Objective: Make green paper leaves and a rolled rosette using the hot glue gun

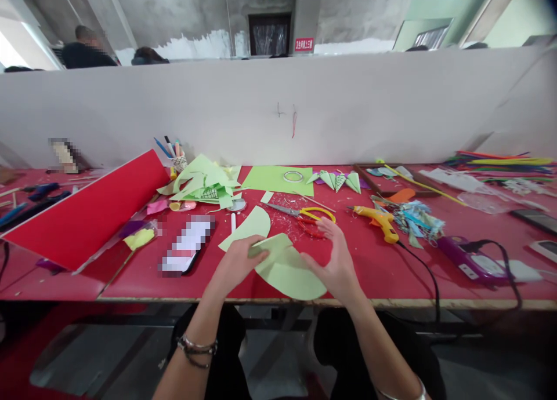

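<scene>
The single view looks forward and down from head height (the wearer's own bare forearms enter from below), close over the red flat-topped table (278,284), facing the pale upright partition panel (217,110).

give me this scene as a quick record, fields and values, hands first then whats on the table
left hand: pinching the curved green paper at its upper left
right hand: open, thumb at the paper's right side; contact unclear
beyond left hand: green offcut, flat
cutting tool: scissors, lying beyond the hands
right side: yellow glue gun, purple device with black cable
left side: phone, red board
back: green paper cones, pen holder
</scene>
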Motion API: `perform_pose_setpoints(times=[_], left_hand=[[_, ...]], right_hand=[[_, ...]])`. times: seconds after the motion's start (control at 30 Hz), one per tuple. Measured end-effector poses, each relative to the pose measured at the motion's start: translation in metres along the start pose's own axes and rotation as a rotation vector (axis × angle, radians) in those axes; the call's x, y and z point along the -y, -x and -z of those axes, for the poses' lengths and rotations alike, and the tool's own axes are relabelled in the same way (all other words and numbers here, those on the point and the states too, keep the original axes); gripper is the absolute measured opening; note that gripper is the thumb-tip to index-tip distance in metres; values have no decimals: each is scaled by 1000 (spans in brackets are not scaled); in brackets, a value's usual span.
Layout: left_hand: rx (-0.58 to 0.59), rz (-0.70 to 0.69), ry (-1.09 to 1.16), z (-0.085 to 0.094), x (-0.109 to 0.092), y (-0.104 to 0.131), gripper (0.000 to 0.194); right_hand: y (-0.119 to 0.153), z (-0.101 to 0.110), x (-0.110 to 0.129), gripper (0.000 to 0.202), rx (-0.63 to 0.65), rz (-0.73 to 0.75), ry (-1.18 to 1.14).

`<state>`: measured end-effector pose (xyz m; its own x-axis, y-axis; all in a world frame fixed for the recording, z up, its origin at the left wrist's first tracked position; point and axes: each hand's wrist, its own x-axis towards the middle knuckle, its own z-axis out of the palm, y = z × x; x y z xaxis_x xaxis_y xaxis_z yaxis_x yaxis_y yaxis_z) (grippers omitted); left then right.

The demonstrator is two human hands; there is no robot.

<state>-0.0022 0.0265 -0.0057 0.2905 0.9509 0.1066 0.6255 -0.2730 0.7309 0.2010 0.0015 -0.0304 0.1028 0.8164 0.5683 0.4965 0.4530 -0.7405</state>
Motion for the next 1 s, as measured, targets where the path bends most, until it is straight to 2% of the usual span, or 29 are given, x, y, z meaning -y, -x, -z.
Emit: perform_pose_setpoints(times=[0.07, 0.13, 0.17, 0.23, 0.33, 0.37, 0.47, 0.5, 0.57, 0.67, 0.7, 0.77, 0.87, 1.0], left_hand=[[143, -53, -41, 0, -7, -4, 27], [249, -108, -63, -7, -9, -9, 33], [285, -121, -87, -12, -8, -12, 36], [319, -98, -201, -20, -1, -17, 45], [370, -83, -318, -25, 10, -25, 54], [388, -95, -323, -24, 12, -27, 53], [415, -141, -321, -20, 15, -33, 43], [411, -151, -318, -18, 14, -34, 40], [326, -167, -339, -18, 13, -30, 41], [91, -186, -469, -24, 13, -13, 43], [48, -180, -525, -28, 13, -6, 41], [49, -136, -614, -35, 16, 7, 32], [39, -87, -620, -43, 23, 17, 27], [61, -67, -517, -46, 29, 13, 31]], right_hand=[[-6, 2, 11, 64, 195, 82, 64], [-11, -1, 15, 45, 398, 75, 72], [-13, -3, 14, 35, 449, 51, 79], [-17, -7, 8, 32, 452, 0, 114], [-23, -12, -2, 53, 451, 33, 180], [-26, -13, -5, 52, 504, 59, 205], [-34, -17, -9, 21, 688, 76, 334], [-36, -18, -11, 18, 713, 66, 382], [-39, -20, -15, 19, 691, 34, 440], [-39, -19, -23, 25, 595, -58, 429], [-37, -17, -26, 27, 569, -95, 423], [-34, -13, -30, 34, 541, -158, 412], [-29, -8, -35, 41, 539, -220, 368], [-28, -7, -43, 28, 490, -287, 231]])
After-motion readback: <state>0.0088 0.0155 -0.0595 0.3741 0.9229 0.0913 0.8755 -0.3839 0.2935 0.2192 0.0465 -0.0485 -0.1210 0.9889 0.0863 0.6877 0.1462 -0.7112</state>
